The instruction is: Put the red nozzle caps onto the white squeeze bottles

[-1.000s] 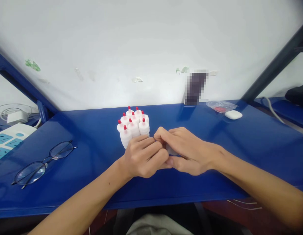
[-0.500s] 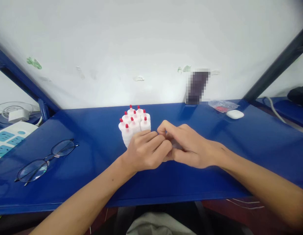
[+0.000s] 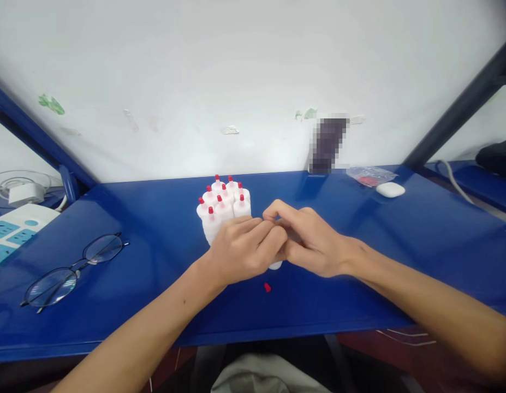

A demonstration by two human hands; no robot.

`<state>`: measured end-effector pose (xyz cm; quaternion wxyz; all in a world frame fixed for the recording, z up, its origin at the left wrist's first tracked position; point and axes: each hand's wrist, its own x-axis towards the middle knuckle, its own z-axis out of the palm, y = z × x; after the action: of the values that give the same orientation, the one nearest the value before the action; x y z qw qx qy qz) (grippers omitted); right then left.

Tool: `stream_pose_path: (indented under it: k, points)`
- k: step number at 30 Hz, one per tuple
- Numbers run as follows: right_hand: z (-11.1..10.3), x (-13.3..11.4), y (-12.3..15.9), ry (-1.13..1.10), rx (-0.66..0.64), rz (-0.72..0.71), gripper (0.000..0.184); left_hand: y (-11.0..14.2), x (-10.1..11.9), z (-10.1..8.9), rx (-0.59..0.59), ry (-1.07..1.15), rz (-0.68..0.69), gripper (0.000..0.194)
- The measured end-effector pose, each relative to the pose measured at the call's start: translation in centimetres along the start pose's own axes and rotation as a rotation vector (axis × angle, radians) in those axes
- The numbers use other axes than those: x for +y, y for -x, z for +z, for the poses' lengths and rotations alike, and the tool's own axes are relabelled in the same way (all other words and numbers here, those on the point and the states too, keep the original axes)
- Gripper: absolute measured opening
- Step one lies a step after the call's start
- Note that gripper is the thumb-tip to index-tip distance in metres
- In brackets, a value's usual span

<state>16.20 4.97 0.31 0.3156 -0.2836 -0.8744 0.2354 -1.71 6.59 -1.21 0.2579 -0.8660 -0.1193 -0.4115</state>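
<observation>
Both my hands meet over the middle of the blue table (image 3: pixel 359 234). My left hand (image 3: pixel 242 254) and my right hand (image 3: pixel 308 240) are curled together around a small white bottle (image 3: pixel 275 265), of which only the bottom end shows below the fingers. A tiny red cap (image 3: pixel 268 287) lies loose on the table just below my hands. Right behind my left hand stands a tight cluster of several white bottles with red caps (image 3: pixel 222 210).
A pair of glasses (image 3: pixel 68 270) lies at the left. A white power strip (image 3: pixel 13 232) sits at the far left edge. At the back right are a clear bag with red caps (image 3: pixel 369 176) and a white earbud case (image 3: pixel 391 189).
A small red cap now lies on the table below my hands, and the white bottle's end shows under my fingers. My hands stayed in nearly the same place.
</observation>
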Motion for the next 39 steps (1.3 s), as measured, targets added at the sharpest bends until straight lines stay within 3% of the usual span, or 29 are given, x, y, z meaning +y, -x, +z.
stream_pose_path:
  k: [3,5,12,16,20,25,28,31,35,39]
  points:
    - [-0.2,0.7,0.1,0.047,0.02,-0.048,0.014,0.3,-0.5,-0.1,-0.045,0.056,-0.02,0.038]
    - [-0.3,1.4,0.2,0.073,0.062,-0.05,0.022,0.6,-1.0,-0.2,-0.085,0.109,-0.069,0.041]
    - [-0.4,4.2,0.2,0.106,0.499,0.121,0.023,0.5,-2.1,-1.2,-0.337,0.467,-0.3,0.045]
    - [-0.6,5.1,0.3,0.124,0.481,0.114,0.009,0.3,-2.1,-1.6,-0.382,0.562,-0.387,0.048]
    - [-0.6,5.4,0.1,0.173,0.412,0.185,0.017,0.4,-1.8,-1.4,-0.472,0.579,-0.428,0.051]
    - [0.0,5.8,-0.3,0.206,0.397,0.11,0.013,0.5,-1.3,-0.8,-0.556,0.568,-0.476,0.056]
    - [0.4,5.9,0.0,0.127,0.502,0.112,0.022,0.5,-1.2,-0.8,-0.493,0.542,-0.472,0.056]
    - [0.4,5.8,0.4,0.013,0.559,0.086,0.02,0.5,-1.1,-0.9,-0.317,0.503,-0.431,0.053]
    - [0.6,5.4,0.5,-0.223,0.522,0.147,0.007,0.6,-0.8,-0.9,-0.105,0.435,-0.411,0.047]
    - [1.0,4.7,0.3,-0.274,0.442,0.203,0.007,0.8,-0.6,-0.7,-0.015,0.39,-0.429,0.042]
